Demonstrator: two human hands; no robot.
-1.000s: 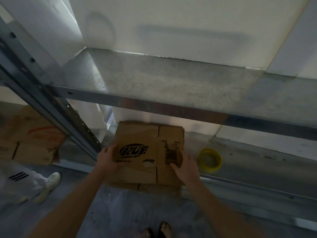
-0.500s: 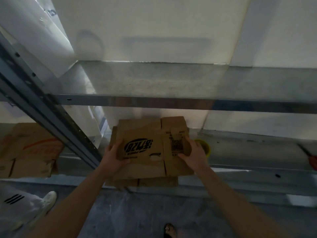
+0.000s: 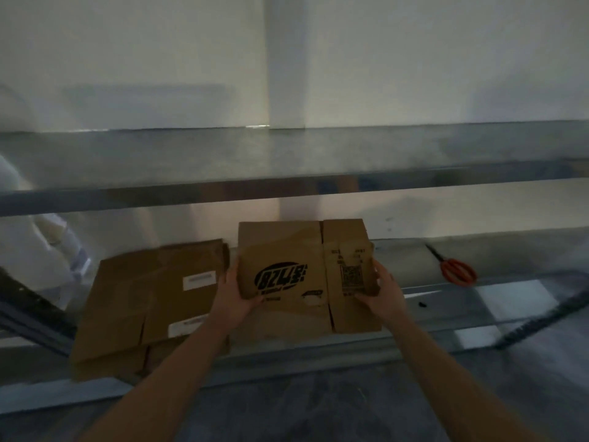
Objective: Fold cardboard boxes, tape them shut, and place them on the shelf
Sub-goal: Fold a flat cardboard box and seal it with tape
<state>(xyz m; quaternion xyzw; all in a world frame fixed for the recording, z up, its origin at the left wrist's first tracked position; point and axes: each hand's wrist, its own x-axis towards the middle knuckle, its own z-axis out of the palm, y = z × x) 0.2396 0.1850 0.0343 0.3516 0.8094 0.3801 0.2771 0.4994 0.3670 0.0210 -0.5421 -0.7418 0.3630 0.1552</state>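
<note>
A flattened brown cardboard box (image 3: 287, 250) with a black oval logo and a QR code is lifted above the lower shelf (image 3: 462, 314). My left hand (image 3: 234, 291) grips its left edge and my right hand (image 3: 381, 290) grips its right edge. A stack of other flattened cardboard boxes (image 3: 149, 301) with white labels lies on the lower shelf just left of the held box. The upper shelf (image 3: 287, 157) runs across the view above the box.
Orange-handled scissors (image 3: 455, 269) lie on the lower shelf to the right. A white wall stands behind both shelves. A dark shelf upright (image 3: 28, 301) slants at the far left. Grey floor lies below the shelf's front edge.
The held box has come off the stack and shifted right with both hands. The view has swung right: the stack now lies to the left, the scissors show, the yellow tape roll is gone from sight.
</note>
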